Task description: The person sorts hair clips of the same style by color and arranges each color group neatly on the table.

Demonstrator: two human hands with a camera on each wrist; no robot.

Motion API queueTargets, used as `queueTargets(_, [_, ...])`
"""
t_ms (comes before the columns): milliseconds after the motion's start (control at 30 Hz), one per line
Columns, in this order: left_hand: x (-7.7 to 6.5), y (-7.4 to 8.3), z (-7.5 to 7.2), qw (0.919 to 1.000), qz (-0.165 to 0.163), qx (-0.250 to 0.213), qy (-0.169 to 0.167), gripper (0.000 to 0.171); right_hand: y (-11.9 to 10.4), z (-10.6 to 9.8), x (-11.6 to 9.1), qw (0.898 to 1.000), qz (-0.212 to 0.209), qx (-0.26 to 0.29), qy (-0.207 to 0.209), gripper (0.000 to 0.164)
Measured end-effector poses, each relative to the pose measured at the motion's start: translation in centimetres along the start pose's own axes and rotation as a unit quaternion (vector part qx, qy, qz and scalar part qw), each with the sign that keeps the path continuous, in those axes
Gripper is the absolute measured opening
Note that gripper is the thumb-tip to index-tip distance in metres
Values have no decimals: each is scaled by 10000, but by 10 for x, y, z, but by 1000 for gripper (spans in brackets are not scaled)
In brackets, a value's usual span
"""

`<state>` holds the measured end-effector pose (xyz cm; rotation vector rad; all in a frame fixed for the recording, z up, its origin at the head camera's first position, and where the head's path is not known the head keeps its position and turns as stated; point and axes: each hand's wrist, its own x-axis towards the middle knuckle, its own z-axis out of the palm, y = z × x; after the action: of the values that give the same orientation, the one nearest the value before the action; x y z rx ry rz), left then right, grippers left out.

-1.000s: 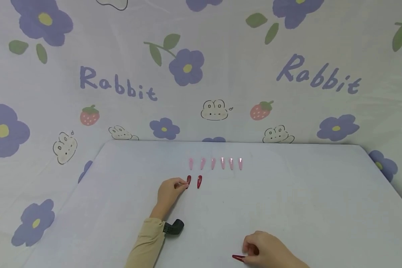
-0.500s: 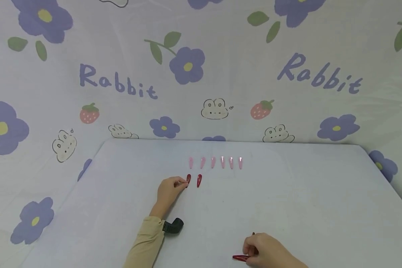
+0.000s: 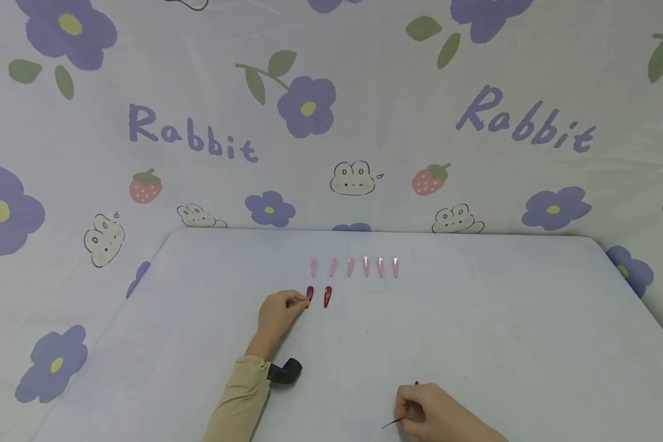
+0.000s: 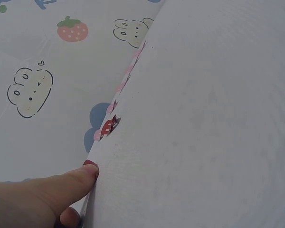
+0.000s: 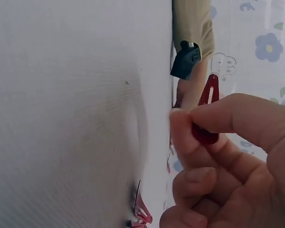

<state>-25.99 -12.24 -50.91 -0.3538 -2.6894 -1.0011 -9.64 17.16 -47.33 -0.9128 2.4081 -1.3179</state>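
Observation:
My left hand (image 3: 275, 316) is at the left end of the second row, thumb and finger pinching the lower end of a red snap hair clip (image 3: 310, 293). Beside it lies a second red hair clip (image 3: 328, 296). At the front of the table my right hand (image 3: 428, 410) pinches another red hair clip (image 5: 210, 92) between thumb and finger. That clip's narrow end points out past the fingertips, and it shows almost edge-on in the head view. Just beyond the right knuckles peeks a small dark red tip (image 3: 417, 383).
Several pink hair clips (image 3: 350, 266) form a row behind the red ones. More red clips (image 5: 142, 209) lie on the white table (image 3: 508, 319) low in the right wrist view. A patterned cloth (image 3: 387, 110) hangs behind the table.
The red clip in my right hand has turned from showing its broad face to nearly edge-on. My left hand stays at the same clip in the row.

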Motion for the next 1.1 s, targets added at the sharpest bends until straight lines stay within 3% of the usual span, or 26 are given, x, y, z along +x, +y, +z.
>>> queueTargets(267, [-1, 1, 0, 10000, -17, -77, 35, 7, 1, -1, 1, 9989, 132, 327, 315, 17])
queueTargets(500, [-2, 4, -1, 9999, -35, -95, 59, 8, 4, 1, 2, 9983, -139, 241, 509, 25])
queueTargets(900, [-1, 1, 0, 9999, 22, -70, 120, 7, 7, 1, 3, 9975, -34, 308, 641, 17])
queueTargets(1100, [-1, -1, 1, 9999, 28, -94, 92, 7, 5, 0, 4, 9980, 202, 319, 498, 11])
